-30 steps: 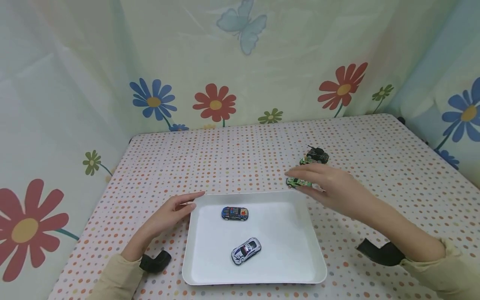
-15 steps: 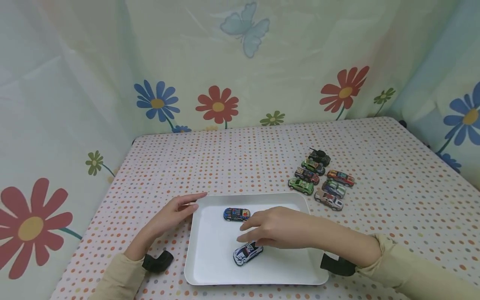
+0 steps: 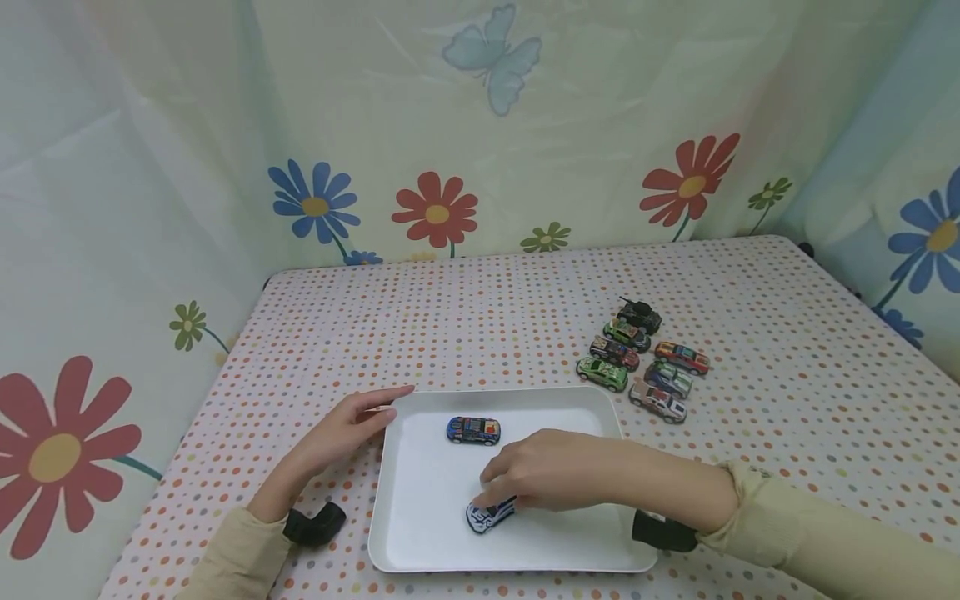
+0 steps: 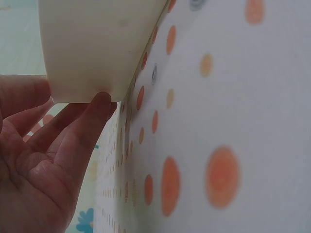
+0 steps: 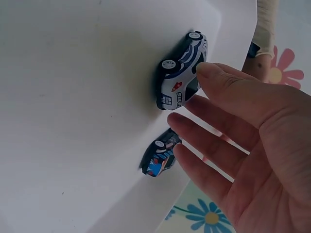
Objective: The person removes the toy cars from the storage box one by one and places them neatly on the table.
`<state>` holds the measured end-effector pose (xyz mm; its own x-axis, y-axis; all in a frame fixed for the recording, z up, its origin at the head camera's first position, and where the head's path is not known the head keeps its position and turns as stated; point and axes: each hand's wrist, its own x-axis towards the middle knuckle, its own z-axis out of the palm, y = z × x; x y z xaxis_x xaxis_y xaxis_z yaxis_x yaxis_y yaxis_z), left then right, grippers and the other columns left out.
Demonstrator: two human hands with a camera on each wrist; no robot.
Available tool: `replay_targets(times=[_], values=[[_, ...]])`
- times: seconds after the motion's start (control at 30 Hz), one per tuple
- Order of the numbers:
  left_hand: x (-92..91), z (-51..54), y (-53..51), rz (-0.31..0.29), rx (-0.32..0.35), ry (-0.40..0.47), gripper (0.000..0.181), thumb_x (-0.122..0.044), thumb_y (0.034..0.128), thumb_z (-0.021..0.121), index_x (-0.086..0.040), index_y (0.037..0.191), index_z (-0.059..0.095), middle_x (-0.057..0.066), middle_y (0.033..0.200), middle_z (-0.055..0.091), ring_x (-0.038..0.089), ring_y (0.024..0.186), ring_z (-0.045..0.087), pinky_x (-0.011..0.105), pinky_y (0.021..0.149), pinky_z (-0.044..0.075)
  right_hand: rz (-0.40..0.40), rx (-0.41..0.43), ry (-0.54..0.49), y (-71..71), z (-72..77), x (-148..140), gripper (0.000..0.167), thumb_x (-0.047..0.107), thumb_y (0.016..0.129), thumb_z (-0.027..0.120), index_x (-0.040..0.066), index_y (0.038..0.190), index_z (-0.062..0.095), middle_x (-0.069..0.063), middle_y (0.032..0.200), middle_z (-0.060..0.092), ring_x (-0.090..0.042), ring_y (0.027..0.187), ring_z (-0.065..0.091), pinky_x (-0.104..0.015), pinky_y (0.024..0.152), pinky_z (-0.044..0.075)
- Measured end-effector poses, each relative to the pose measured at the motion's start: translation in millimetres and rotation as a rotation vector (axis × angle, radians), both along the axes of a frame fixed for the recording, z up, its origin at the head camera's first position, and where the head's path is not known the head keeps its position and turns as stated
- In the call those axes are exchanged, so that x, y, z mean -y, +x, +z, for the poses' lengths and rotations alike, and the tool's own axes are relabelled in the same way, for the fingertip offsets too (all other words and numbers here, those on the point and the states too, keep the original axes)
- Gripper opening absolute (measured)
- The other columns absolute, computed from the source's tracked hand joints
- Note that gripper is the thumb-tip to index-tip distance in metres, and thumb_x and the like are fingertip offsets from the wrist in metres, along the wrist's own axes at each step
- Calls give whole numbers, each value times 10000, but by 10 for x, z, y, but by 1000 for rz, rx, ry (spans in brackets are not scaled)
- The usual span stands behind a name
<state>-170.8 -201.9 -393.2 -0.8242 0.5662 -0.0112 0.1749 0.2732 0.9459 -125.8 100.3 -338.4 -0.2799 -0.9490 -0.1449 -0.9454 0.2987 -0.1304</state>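
A white toy car (image 3: pixel 489 515) with dark blue markings sits in the white tray (image 3: pixel 427 546). My right hand (image 3: pixel 551 471) is over it from the right, and the thumb and index finger pinch its top. In the right wrist view the thumb lies against the car (image 5: pixel 182 80), whose wheels are close to the tray floor. A blue and black toy car (image 3: pixel 474 430) stands farther back in the tray, apart from the hand. My left hand (image 3: pixel 337 429) touches the tray's far left corner with fairly straight fingers. The left wrist view shows those fingertips against the tray wall (image 4: pixel 92 53).
Several toy cars stand on the dotted tablecloth (image 3: pixel 420 325) beyond the tray's right far corner, among them a green car (image 3: pixel 602 373) and a red and orange one (image 3: pixel 682 357). Behind them is a black tank-like toy (image 3: pixel 639 314). A flowered curtain (image 3: pixel 360 100) backs the table.
My right hand has moved from above the green car leftward and down into the tray, onto the white car. The left hand has stayed at the tray corner.
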Motion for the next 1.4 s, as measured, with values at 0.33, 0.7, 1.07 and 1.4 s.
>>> replay_targets(times=[0.33,0.7,1.07,1.4], values=[[-6,1,5,15,8,-8,404,-86,995,461,7,1387,428,180,1381,431,305,1137,529,345,879,465,88,-41,-18,11,-60,73,422,149,821,735,257,1219,645,114,964,613,11,879,550,-117,698,438],[-7,-4,-2,22,0,-22,400,-111,999,462,-20,1388,441,172,1374,442,296,1134,533,403,904,446,141,-130,17,30,-59,169,387,191,810,749,252,1182,664,101,862,572,-1,785,522,-109,653,425],[3,1,-2,11,12,-3,405,-96,999,455,3,1391,423,182,1380,431,304,1133,532,360,881,464,106,-165,136,32,40,242,348,179,841,716,278,1171,672,95,830,560,-21,737,493,-135,648,420],[3,3,2,3,7,-1,409,-103,1000,455,10,1392,418,184,1402,402,320,1161,506,349,891,458,47,-108,49,28,114,183,322,143,842,710,245,1147,680,82,831,571,-21,712,502,-134,632,420]])
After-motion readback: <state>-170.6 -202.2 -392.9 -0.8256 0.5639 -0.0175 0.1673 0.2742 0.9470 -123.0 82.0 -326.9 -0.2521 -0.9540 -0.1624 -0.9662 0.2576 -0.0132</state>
